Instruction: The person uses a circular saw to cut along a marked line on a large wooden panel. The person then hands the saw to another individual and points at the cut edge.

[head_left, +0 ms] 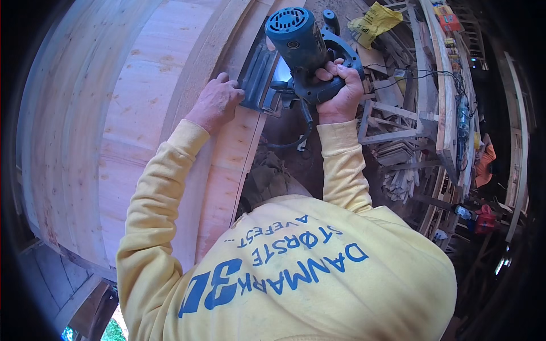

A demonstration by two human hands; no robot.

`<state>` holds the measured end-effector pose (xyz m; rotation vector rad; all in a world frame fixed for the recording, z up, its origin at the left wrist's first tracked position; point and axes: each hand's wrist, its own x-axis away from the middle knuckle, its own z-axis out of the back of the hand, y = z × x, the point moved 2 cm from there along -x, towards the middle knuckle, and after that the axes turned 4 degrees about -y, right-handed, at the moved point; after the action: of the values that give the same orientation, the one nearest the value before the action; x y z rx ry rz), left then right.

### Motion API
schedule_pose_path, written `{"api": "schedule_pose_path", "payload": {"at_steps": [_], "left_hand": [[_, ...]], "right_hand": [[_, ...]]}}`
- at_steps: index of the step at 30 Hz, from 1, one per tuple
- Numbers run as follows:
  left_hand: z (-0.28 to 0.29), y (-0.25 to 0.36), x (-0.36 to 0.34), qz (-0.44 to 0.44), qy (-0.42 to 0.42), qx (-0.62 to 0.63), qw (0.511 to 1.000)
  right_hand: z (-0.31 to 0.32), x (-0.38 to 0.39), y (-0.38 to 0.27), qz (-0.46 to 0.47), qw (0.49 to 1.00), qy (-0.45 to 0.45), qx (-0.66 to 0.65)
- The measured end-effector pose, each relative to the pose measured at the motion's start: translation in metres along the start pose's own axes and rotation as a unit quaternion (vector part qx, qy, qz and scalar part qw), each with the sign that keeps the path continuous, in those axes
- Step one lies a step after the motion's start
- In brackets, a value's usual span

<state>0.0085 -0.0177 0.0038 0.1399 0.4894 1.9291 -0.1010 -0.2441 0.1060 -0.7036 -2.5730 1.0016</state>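
A blue power saw (pixel 293 45) with a vented motor housing, metal base plate and dangling black cord stands over the edge of a long wooden board (pixel 199 65). My right hand (pixel 340 99) is wrapped round the saw's handle. My left hand (pixel 219 98) has its fingers curled on the board beside the base plate's left side, with fingertips close to the plate. The board lies along a broad pale plywood surface (pixel 133 79). Both forearms are in yellow sleeves. The saw's cutting edge is mostly hidden.
To the right are piled timber offcuts (pixel 398 179), a wooden frame (pixel 389 136), a long plank bench (pixel 446 113) with cables and another tool (pixel 462 113), a yellow sack (pixel 369 23), an orange cloth (pixel 484 159) and a red container (pixel 484 219).
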Motion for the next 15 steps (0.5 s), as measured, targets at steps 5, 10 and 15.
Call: {"api": "schedule_pose_path", "payload": {"at_steps": [5,10,15], "left_hand": [[0.002,-0.005,-0.01,-0.01,0.024,0.006,1.0],[0.003,-0.006,-0.013,-0.008,0.025,0.003,1.0],[0.003,-0.008,-0.02,-0.01,0.02,-0.008,1.0]], "right_hand": [[0.001,-0.011,-0.002,0.006,1.0,-0.002,0.01],[0.002,-0.017,-0.002,0.004,1.0,-0.004,0.007],[0.007,-0.023,-0.004,0.006,1.0,-0.012,0.006]]}}
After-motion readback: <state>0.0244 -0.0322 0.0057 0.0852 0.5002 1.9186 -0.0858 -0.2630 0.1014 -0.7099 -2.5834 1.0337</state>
